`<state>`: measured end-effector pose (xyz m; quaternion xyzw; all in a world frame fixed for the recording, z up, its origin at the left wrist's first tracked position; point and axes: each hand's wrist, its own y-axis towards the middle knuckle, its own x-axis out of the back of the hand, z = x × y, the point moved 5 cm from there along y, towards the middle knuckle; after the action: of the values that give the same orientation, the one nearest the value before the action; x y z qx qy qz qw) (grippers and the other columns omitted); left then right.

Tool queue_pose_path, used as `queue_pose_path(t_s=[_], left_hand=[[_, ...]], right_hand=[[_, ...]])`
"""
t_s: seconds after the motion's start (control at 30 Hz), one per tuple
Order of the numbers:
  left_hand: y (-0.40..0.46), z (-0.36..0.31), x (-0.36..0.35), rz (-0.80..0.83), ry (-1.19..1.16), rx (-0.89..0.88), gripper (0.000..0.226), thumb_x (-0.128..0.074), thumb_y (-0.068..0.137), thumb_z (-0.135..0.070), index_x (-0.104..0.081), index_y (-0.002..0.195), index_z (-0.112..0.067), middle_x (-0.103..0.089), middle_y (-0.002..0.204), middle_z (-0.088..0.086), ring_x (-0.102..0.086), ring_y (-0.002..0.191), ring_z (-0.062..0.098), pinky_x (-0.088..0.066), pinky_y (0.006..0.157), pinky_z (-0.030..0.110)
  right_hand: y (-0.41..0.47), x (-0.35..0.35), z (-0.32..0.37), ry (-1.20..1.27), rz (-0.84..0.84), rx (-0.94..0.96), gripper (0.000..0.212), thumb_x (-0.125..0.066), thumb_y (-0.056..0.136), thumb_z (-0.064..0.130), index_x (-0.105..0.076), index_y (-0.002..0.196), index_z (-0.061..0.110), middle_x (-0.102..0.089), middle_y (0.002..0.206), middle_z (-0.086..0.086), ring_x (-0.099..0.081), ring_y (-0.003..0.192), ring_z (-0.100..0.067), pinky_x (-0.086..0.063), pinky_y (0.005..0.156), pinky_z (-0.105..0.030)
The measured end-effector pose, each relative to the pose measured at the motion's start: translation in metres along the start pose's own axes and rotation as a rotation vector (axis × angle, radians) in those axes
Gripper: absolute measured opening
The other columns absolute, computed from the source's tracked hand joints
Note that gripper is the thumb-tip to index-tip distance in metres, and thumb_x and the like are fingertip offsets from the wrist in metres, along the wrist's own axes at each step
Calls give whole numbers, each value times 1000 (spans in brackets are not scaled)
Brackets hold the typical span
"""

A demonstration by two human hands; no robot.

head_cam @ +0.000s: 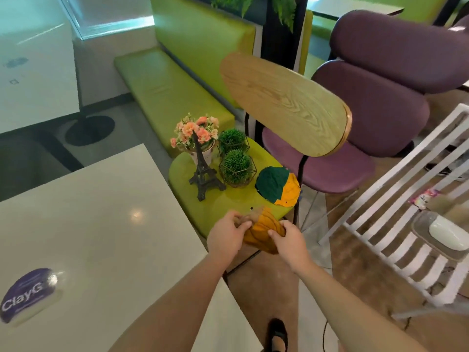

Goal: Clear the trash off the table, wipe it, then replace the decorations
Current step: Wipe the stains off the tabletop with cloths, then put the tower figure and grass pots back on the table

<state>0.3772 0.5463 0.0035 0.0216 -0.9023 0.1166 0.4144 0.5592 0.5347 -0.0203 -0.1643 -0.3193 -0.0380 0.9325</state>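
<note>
On the green chair seat [223, 199] stand the decorations: a dark Eiffel Tower model [203, 171], a pot of pink flowers [196, 134] and two round green plants in wire frames [232, 141] [237, 167]. A green and yellow cap [278, 186] lies beside them. At the seat's front edge both hands hold a yellow cloth [264, 231]. My left hand [228, 232] grips its left end and my right hand [289, 237] pinches its right side. The white table [101, 224] lies to the left, bearing a purple ClayG sign [25, 293].
The chair has a wooden backrest [286, 102]. Purple chairs [375, 102] stand behind it and a green bench [165, 90] runs along the back. A white slatted rack [396, 219] with a tray stands at the right. My shoe [276, 334] shows on the brown floor.
</note>
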Motion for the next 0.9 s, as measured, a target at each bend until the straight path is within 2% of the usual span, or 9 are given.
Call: queue_pose_path(t_s=[0.1, 0.23, 0.3, 0.4, 0.47, 0.57, 0.67, 0.77, 0.9], left_hand=[[29, -31, -7, -2, -63, 15, 33, -59, 92, -49, -55, 116, -28, -65, 105, -6, -62, 94, 18, -48, 73, 32], [69, -58, -30, 30, -189, 98, 36, -63, 93, -39, -53, 123, -22, -64, 111, -2, -60, 96, 18, -47, 76, 31], [86, -70, -37, 28, -221, 114, 31, -64, 93, -29, -49, 120, -22, -63, 108, 0, -59, 92, 18, -46, 73, 32], [107, -82, -41, -27, -214, 108, 26, -62, 93, -22, -40, 107, -24, -59, 93, 0, -55, 73, 16, -39, 57, 31], [121, -87, -47, -64, -180, 105, 25, -61, 93, -20, -38, 103, -25, -58, 95, 2, -55, 71, 17, -36, 55, 31], [130, -90, -57, -60, -141, 105, 27, -60, 93, -17, -43, 113, -24, -58, 113, 3, -61, 92, 23, -46, 69, 35], [137, -91, -75, -36, -13, 59, 40, -62, 93, -19, -43, 128, -24, -53, 128, 0, -52, 118, 21, -47, 88, 35], [138, -87, -88, -47, 130, 57, 49, -63, 93, -31, -39, 135, -25, -49, 132, -3, -45, 125, 18, -47, 91, 33], [135, -78, -93, -87, 294, 52, 57, -58, 93, -46, -36, 141, -27, -49, 133, -5, -45, 125, 16, -46, 92, 33]], right_hand=[[41, 27, 5, 20, -38, -21, 33, -65, 92, 32, -64, 119, 13, -66, 114, -4, -60, 104, -25, -48, 86, -35], [93, 59, 7, 52, -114, -93, 48, -68, 91, 32, -60, 132, 9, -63, 127, -8, -57, 116, -29, -46, 96, -38], [116, 66, 8, 47, -123, -100, 46, -68, 91, 33, -62, 130, 10, -65, 124, -7, -59, 113, -28, -48, 94, -37], [148, 70, 10, 60, -133, -105, 39, -67, 91, 33, -66, 124, 12, -69, 118, -6, -63, 107, -26, -52, 92, -38], [168, 72, 10, 61, -137, -116, 35, -65, 93, 30, -66, 124, 13, -68, 120, -6, -62, 109, -26, -51, 94, -37], [183, 65, 11, 68, -103, -63, 31, -59, 96, 19, -64, 127, 14, -65, 125, -5, -59, 115, -23, -46, 96, -33], [195, 53, 9, -14, -40, 52, 32, -56, 97, 15, -63, 129, 17, -62, 125, -4, -58, 113, -22, -46, 96, -32], [200, 44, -1, -154, 10, 116, 38, -58, 96, 16, -58, 134, 21, -58, 130, -2, -56, 116, -21, -47, 100, -35], [195, 40, -12, -339, 48, 214, 48, -59, 95, 16, -50, 141, 22, -52, 136, -1, -45, 125, -24, -36, 107, -35]])
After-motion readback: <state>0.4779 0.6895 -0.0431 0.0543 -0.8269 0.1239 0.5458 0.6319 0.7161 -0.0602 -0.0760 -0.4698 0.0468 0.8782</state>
